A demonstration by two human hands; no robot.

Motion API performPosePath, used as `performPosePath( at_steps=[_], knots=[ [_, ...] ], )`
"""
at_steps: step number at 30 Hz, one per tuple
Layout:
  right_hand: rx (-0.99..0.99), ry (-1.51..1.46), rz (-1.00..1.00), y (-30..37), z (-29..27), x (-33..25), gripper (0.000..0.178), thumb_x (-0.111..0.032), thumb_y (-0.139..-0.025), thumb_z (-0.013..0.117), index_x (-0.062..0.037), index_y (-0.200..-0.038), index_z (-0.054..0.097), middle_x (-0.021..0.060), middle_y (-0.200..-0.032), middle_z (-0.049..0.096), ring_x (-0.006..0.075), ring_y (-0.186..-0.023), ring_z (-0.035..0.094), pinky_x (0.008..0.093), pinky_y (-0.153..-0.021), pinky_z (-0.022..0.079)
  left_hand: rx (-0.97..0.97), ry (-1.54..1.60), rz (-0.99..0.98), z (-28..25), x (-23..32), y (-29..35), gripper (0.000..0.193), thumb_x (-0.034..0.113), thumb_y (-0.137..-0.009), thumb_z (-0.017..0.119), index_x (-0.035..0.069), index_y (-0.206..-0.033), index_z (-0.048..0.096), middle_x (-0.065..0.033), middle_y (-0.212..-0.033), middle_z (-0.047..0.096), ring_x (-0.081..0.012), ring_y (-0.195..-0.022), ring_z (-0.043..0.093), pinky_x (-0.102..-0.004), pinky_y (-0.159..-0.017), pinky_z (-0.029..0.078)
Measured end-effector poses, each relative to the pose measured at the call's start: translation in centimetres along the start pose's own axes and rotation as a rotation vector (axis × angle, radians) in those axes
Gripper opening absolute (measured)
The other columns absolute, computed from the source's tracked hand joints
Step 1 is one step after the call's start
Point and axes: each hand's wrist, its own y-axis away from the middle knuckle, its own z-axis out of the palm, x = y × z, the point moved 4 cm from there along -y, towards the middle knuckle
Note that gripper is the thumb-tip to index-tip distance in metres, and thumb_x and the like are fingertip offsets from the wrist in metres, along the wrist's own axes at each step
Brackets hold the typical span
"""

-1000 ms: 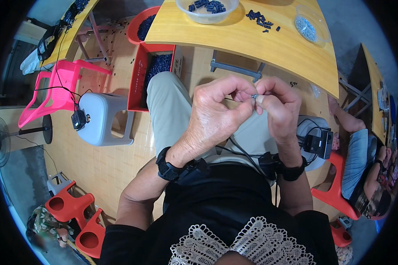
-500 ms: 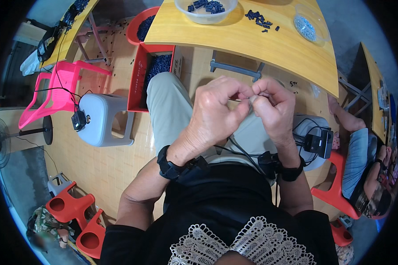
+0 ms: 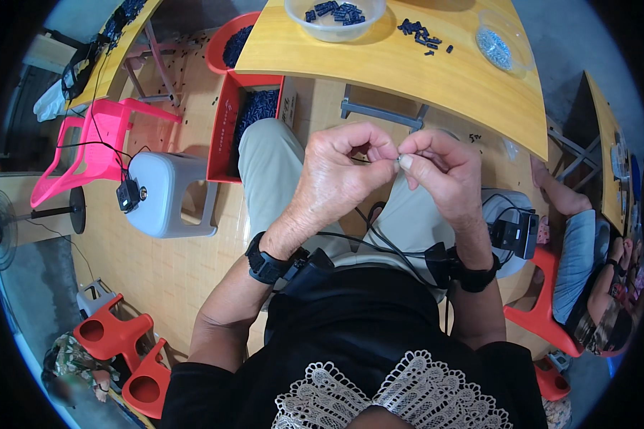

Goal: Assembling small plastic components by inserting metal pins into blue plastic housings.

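Above my lap, my left hand (image 3: 336, 175) and my right hand (image 3: 444, 175) meet fingertip to fingertip. Both are closed in a pinch, thumbs against forefingers. Between the tips shows a tiny greyish piece (image 3: 399, 160), too small and too covered to name. Something dark is partly visible inside the curl of my left fingers; its kind is hidden. On the table (image 3: 379, 61) ahead, a clear plastic bowl (image 3: 329, 30) holds dark blue cylindrical pieces. More of these pieces (image 3: 421, 32) lie loose beside it. A clear round dish (image 3: 495, 51) of small light-blue pieces is at the right.
A red box (image 3: 224, 132) and a red basin (image 3: 215, 53) full of dark pieces stand on the floor at left. Near them are a grey stool (image 3: 161, 189) with a small device and a pink chair (image 3: 111, 136). Cables cross my lap. Another person (image 3: 576, 250) sits at right.
My hands have shifted slightly and turned, so the fingertips meet a little further left. The tiny greyish piece between them shows more plainly now. The surroundings are unchanged.
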Motion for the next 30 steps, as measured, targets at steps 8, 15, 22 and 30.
performPosePath(
  at_steps=[8, 15, 22, 30],
  knots=[
    [0.0, -0.014, -0.06, 0.1, 0.0, -0.5, 0.009, 0.001, -0.083, 0.061, -0.0008, -0.091, 0.064, -0.0008, -0.078, 0.062, 0.0037, -0.065, 0.053, 0.0189, -0.057, 0.043, 0.045, 0.208, -0.096, -0.1, 0.0, -0.1, 0.007, -0.003, -0.073, 0.068, 0.001, -0.079, 0.065, 0.0027, -0.07, 0.062, -0.0019, -0.067, 0.054, -0.0181, -0.061, 0.045],
    [0.057, 0.267, -0.238, 0.0, 0.2, -1.9, 0.012, 0.005, -0.077, 0.064, -0.0024, -0.086, 0.063, 0.0019, -0.077, 0.061, 0.0073, -0.067, 0.055, 0.021, -0.06, 0.044, 0.053, 0.293, -0.158, -0.5, -0.4, -0.2, 0.015, -0.007, -0.074, 0.068, -0.001, -0.087, 0.067, -0.0042, -0.082, 0.066, -0.0075, -0.075, 0.059, -0.0206, -0.07, 0.048],
    [0.063, 0.46, -0.401, 0.0, 0.6, -2.4, 0.014, 0.006, -0.074, 0.064, -0.0035, -0.084, 0.062, 0.0037, -0.075, 0.059, 0.0107, -0.064, 0.055, 0.0229, -0.054, 0.043, 0.047, 0.337, -0.177, -0.4, -0.5, -0.3, 0.014, -0.006, -0.074, 0.064, -0.001, -0.088, 0.064, -0.0059, -0.083, 0.066, -0.0088, -0.075, 0.061, -0.0224, -0.073, 0.05],
    [0.11, 0.505, -0.43, 0.1, 1.2, -2.5, 0.02, 0.007, -0.073, 0.064, -0.0057, -0.089, 0.062, 0.0038, -0.076, 0.06, 0.0131, -0.064, 0.057, 0.0242, -0.05, 0.044, 0.059, 0.394, -0.165, -0.3, -0.4, -0.4, 0.012, -0.003, -0.075, 0.064, 0.001, -0.085, 0.061, 0.0003, -0.079, 0.062, -0.0021, -0.069, 0.055, -0.0159, -0.063, 0.044]
  ],
)
